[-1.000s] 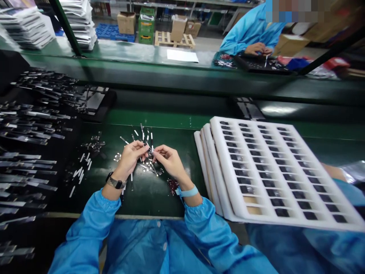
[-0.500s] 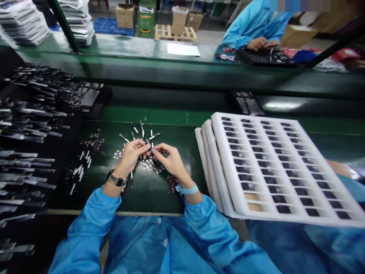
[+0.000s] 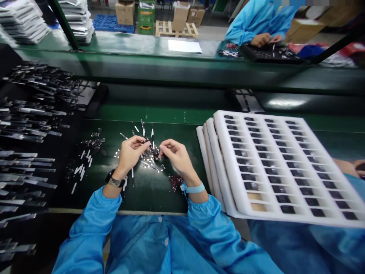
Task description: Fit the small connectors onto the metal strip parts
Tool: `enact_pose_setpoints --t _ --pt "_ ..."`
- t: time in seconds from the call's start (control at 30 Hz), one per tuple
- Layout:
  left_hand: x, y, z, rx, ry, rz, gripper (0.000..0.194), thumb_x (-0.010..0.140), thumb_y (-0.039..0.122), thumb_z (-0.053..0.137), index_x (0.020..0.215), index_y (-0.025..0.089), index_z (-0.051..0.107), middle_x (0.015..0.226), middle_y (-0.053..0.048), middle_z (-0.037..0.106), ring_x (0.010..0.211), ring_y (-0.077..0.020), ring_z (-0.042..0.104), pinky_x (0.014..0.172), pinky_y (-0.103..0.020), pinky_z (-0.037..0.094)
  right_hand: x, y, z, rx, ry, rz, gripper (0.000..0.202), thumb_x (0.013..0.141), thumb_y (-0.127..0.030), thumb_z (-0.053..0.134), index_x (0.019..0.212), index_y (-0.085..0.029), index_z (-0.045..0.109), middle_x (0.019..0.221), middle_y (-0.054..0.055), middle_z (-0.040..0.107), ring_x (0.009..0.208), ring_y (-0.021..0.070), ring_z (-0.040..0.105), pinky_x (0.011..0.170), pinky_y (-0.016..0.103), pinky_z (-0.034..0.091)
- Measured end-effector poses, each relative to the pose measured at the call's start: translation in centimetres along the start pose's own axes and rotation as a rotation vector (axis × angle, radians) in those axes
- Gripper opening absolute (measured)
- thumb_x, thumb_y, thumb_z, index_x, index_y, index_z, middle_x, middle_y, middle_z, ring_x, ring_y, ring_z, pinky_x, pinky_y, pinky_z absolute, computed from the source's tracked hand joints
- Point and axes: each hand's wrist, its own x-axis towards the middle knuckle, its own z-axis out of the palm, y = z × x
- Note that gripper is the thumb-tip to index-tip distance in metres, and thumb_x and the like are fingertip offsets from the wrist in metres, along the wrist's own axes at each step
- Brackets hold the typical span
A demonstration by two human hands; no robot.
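Observation:
My left hand (image 3: 131, 151) is closed in a pinch on a small dark strip-like part (image 3: 145, 141), mostly covered by the fingers. To its right, a short gap away, my right hand (image 3: 178, 156) has thumb and forefinger pressed together; whatever is between them is too small to make out. Beneath and between both hands spreads a loose pile of thin flex strips (image 3: 152, 163) with shiny ends, some fanned out away from me. Beside my right wrist lies a small heap of reddish bits (image 3: 175, 182).
White strips (image 3: 81, 168) and a dark cluster of parts (image 3: 93, 143) lie left of the pile. Rows of flex strips (image 3: 28, 160) fill the far left. Stacked white foam trays (image 3: 242, 171) with dark parts stand right. Across the bench, a co-worker's hands (image 3: 265, 39) are over a black tray.
My right hand has moved right, away from my left hand, opening a gap between the fingertips. My left hand keeps its pinch, nearly in place. The view has shifted slightly.

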Motion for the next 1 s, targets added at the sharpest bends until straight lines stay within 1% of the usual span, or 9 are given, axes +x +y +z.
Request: enact_pose_setpoints --t 0.07,0.17,0.33,0.43,0.6,0.7,0.83,0.93,1.0 --pt "0.1 0.4 -0.5 -0.055 0.015 0.029 0.032 0.075 0.037 0.094 0.088 0.015 0.075 0.071 -0.004 0.075 0.061 -0.0147 0.07 0.057 -0.024 0.054 -0.1 -0.2 -0.3 0.026 -0.015 0.012 0.033 0.089 -0.05 0.084 0.093 -0.021 0.069 0.073 0.001 0.074 0.067 0.018 0.071 0.068 0.032 0.055" --pt "0.4 1.3 -1.6 -0.172 0.05 0.053 0.031 0.073 0.034 0.095 0.09 0.015 0.076 0.072 -0.003 0.073 0.058 -0.0116 0.066 0.053 -0.022 0.052 -0.3 -0.5 -0.4 -0.002 -0.006 -0.011 0.029 0.089 -0.047 0.085 0.093 -0.021 0.071 0.078 0.004 0.078 0.074 0.0204 0.075 0.071 0.034 0.057" --pt "0.3 2.9 -2.9 -0.257 -0.001 0.025 0.044 0.073 0.034 0.096 0.105 0.017 0.072 0.072 0.0 0.071 0.053 -0.0099 0.063 0.045 -0.018 0.047 -0.6 -0.9 -0.2 -0.111 0.037 -0.093 0.025 0.093 -0.046 0.08 0.092 -0.022 0.074 0.088 0.006 0.08 0.084 0.0227 0.077 0.078 0.037 0.059" --pt "0.0 3.6 -3.5 -0.228 -0.028 0.007 0.042 0.071 0.031 0.098 0.098 0.019 0.068 0.071 0.0 0.072 0.052 -0.01 0.062 0.044 -0.017 0.045 -0.7 -1.2 -0.4 -0.156 0.04 -0.134 0.024 0.096 -0.045 0.078 0.092 -0.021 0.073 0.089 0.006 0.08 0.084 0.0221 0.076 0.079 0.037 0.058" --pt "-0.3 4.1 -4.3 -0.17 -0.119 -0.007 0.033 0.072 0.035 0.098 0.091 0.016 0.078 0.073 -0.003 0.072 0.053 -0.0084 0.06 0.047 -0.018 0.047 -0.8 -1.8 -0.9 -0.144 0.03 -0.132 0.026 0.097 -0.047 0.076 0.092 -0.021 0.072 0.08 0.004 0.078 0.075 0.0199 0.072 0.076 0.036 0.058" --pt "-0.5 3.9 -3.9 -0.072 -0.224 -0.022 0.028 0.077 0.035 0.094 0.093 0.016 0.082 0.071 -0.003 0.071 0.056 -0.0104 0.061 0.049 -0.02 0.047 -0.9 -2.0 -0.8 -0.148 0.003 -0.134 0.026 0.097 -0.046 0.077 0.089 -0.021 0.073 0.078 0.003 0.076 0.072 0.0187 0.069 0.074 0.034 0.056" --pt "-0.8 3.4 -2.6 0.088 -0.337 -0.025 0.024 0.086 0.033 0.087 0.102 0.017 0.082 0.073 -0.003 0.072 0.058 -0.0108 0.061 0.055 -0.022 0.049 -1.0 -1.9 -0.3 -0.199 -0.051 -0.127 0.027 0.097 -0.046 0.076 0.088 -0.02 0.074 0.083 0.003 0.075 0.077 0.0185 0.067 0.077 0.033 0.053" --pt "-1.1 2.9 -2.0 0.167 -0.376 -0.027 0.023 0.088 0.032 0.085 0.105 0.017 0.079 0.076 -0.003 0.074 0.065 -0.013 0.065 0.063 -0.024 0.053 -1.1 -1.7 -0.1 -0.194 -0.129 -0.089 0.03 0.097 -0.049 0.076 0.088 -0.02 0.073 0.084 0.003 0.074 0.078 0.0181 0.065 0.077 0.032 0.051" --pt "-1.1 2.7 -2.0 0.224 -0.392 0.001 0.017 0.09 0.031 0.082 0.099 0.018 0.08 0.082 -0.004 0.077 0.071 -0.0151 0.069 0.069 -0.027 0.055 -1.0 -1.5 -0.1 -0.167 -0.194 -0.043 0.033 0.097 -0.051 0.076 0.086 -0.02 0.073 0.081 0.002 0.072 0.077 0.0179 0.064 0.076 0.032 0.051"
